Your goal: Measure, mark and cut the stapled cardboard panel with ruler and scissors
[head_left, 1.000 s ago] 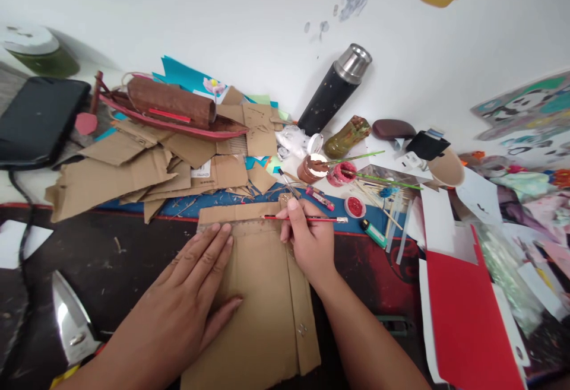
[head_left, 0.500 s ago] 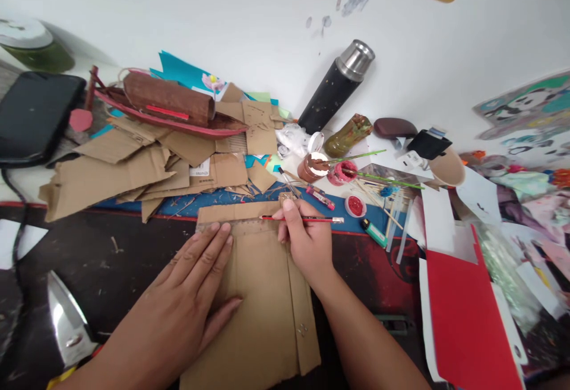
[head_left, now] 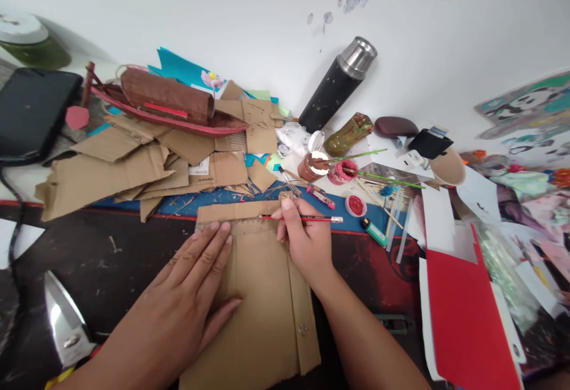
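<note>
My left hand (head_left: 191, 295) lies flat, palm down, with its fingertips on a clear ruler (head_left: 249, 227) near the top of a brown cardboard piece (head_left: 262, 295). The thumb is spread away from the fingers. My right hand (head_left: 307, 235) is closed around a red and black pencil (head_left: 318, 219), which lies nearly level, its point to the left just above the ruler. Under the right fingers the ruler's end is hidden.
Scissors (head_left: 66, 325) lie at the left. Behind are cardboard scraps (head_left: 107, 176), a model boat (head_left: 169, 102), a black flask (head_left: 332, 90), open paint jars (head_left: 342, 171) and a green glue tube (head_left: 374, 232). A red sheet (head_left: 467, 313) is at the right.
The view has shifted very slightly, and the objects at the left appear a little further left. Both hands, the pencil and the cardboard hold nearly the same places.
</note>
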